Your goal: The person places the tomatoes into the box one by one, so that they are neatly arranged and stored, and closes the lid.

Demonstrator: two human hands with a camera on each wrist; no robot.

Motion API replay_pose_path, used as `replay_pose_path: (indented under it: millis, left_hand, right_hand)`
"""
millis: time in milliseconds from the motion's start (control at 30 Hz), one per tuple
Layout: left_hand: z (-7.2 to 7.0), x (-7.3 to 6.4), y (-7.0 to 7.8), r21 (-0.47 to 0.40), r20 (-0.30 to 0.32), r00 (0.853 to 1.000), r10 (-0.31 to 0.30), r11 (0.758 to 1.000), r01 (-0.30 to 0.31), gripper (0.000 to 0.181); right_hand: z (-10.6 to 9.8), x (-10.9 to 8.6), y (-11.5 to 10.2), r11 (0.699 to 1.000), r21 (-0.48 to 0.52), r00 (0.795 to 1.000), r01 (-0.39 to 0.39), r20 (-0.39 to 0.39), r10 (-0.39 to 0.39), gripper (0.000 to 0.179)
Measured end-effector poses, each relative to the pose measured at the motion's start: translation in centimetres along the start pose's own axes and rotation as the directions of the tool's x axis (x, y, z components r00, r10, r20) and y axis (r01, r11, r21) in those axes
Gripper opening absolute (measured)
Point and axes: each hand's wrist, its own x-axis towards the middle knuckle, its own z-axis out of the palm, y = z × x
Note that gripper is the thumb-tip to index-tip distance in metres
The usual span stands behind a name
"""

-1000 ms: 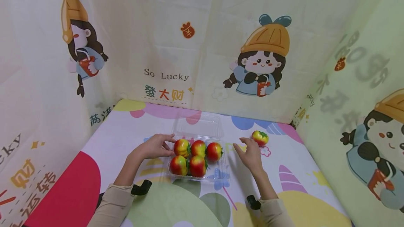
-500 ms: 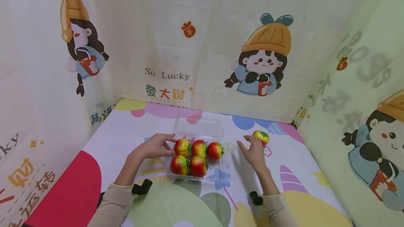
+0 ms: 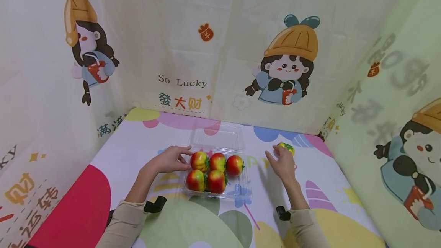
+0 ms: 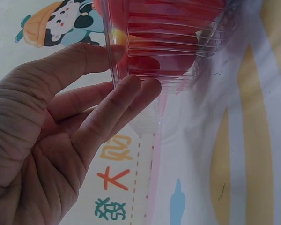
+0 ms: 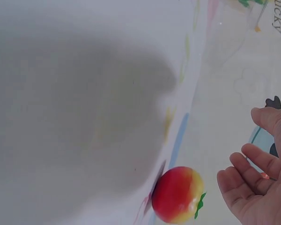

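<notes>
An open clear plastic clamshell box (image 3: 245, 186) stands mid-table in the head view, holding several red-and-yellow persimmon-like fruits (image 3: 216, 181) with green leafy tops. Its front right corner holds no fruit. My left hand (image 3: 169, 160) pinches the box's left rim; the left wrist view shows thumb and fingertips on the ribbed plastic (image 4: 164, 51). One more such fruit (image 5: 177, 194) lies on the table to the right of the box. My right hand (image 3: 285, 165) hovers beside it with spread fingers, apart from it in the right wrist view, and partly covers it in the head view.
The box's transparent lid (image 3: 216, 137) lies folded back behind it. Printed cloth walls (image 3: 227, 49) enclose the table (image 3: 138, 141) at the back and both sides. Black wrist mounts (image 3: 155, 204) stick out from both sleeves.
My right hand has moved right and slightly forward, towards the lone fruit, and now covers more of it. My left hand and the box have stayed in place.
</notes>
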Motion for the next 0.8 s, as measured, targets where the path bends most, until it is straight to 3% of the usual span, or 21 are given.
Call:
replay_pose_path:
  millis: [333,600,800]
  left_hand:
    - [0.0,0.0,-0.3,-0.004,-0.002,1.0,-0.003,1.0,0.003,0.056]
    - [0.0,0.1,-0.3,-0.001,-0.003,1.0,-0.015,1.0,0.015,0.057]
    - [0.0,0.2,-0.4,0.007,-0.004,1.0,-0.027,1.0,0.027,0.057]
  right_hand:
    - [-0.3,1.1,0.6,0.999,-0.003,0.998,-0.039,-0.039,0.039,0.042]
    - [-0.4,1.7,1.1,0.99,0.001,0.99,-0.144,-0.003,0.144,0.051]
    - [-0.4,2.1,1.6,0.987,-0.008,0.987,-0.163,-0.007,0.163,0.055]
